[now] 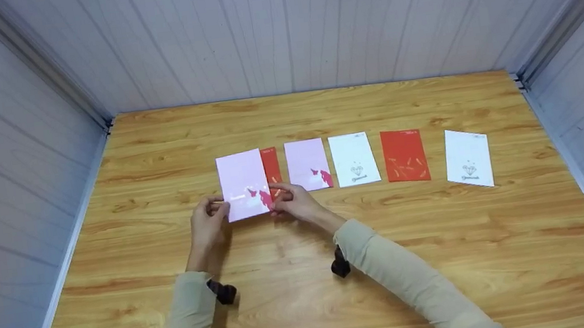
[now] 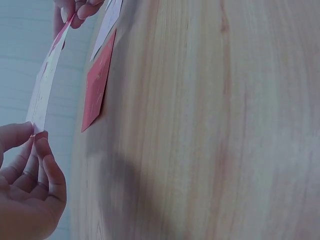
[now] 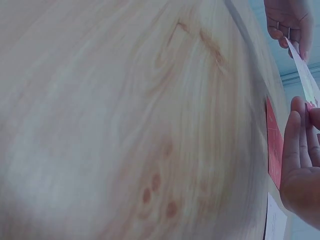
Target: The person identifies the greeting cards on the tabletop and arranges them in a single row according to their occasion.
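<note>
Both hands hold a pink notebook-like card (image 1: pixel 242 179) with a darker pink print in its lower right corner. It is raised off the table in the left wrist view. My left hand (image 1: pixel 206 226) pinches its left edge between thumb and fingers. The right hand (image 1: pixel 297 201) pinches the lower right edge. Behind the held card, a red card (image 1: pixel 272 166) lies on the table, partly covered from the head view. To its right lies a second pink card (image 1: pixel 307 162) of the same print.
Farther right in the row are a white card (image 1: pixel 355 161) with a diamond drawing, a red card (image 1: pixel 405 155), and another white card (image 1: pixel 468 158) lying tilted. They rest on a wood-grain table (image 1: pixel 298 298) with pale panel walls (image 1: pixel 274 31) at the back and sides.
</note>
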`<state>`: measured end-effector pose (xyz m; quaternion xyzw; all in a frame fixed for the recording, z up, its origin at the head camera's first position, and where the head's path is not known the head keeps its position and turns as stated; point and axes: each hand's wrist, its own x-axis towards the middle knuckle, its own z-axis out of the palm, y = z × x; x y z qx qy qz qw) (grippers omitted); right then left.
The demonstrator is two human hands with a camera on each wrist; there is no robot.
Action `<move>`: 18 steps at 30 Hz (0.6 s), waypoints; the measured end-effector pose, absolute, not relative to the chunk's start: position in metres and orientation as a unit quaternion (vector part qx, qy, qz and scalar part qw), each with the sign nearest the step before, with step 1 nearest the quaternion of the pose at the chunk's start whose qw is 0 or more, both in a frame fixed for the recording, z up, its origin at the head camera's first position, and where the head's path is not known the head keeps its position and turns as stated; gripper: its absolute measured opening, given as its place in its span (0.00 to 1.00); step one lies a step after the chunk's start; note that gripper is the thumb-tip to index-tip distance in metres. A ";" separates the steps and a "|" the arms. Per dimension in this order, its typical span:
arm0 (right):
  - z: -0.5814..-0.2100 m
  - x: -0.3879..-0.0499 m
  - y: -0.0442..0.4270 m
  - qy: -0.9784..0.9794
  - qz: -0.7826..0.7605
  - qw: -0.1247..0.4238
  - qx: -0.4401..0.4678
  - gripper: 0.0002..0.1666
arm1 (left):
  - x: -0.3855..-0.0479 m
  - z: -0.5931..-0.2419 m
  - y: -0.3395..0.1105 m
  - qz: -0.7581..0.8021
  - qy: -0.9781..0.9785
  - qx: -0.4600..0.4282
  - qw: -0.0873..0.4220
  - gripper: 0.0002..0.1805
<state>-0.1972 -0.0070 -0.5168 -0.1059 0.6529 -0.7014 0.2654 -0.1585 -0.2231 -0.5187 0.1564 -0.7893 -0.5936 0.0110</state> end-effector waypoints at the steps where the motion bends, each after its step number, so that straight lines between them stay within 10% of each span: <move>1: -0.514 -0.195 -0.006 0.653 -0.700 0.265 -0.111 0.30 | -0.158 -0.519 -0.223 -0.592 -0.791 0.152 0.015 0.11; 18: -0.542 -0.177 0.007 0.660 -0.679 0.291 -0.132 0.30 | -0.158 -0.526 -0.218 -0.604 -0.773 0.191 0.024 0.10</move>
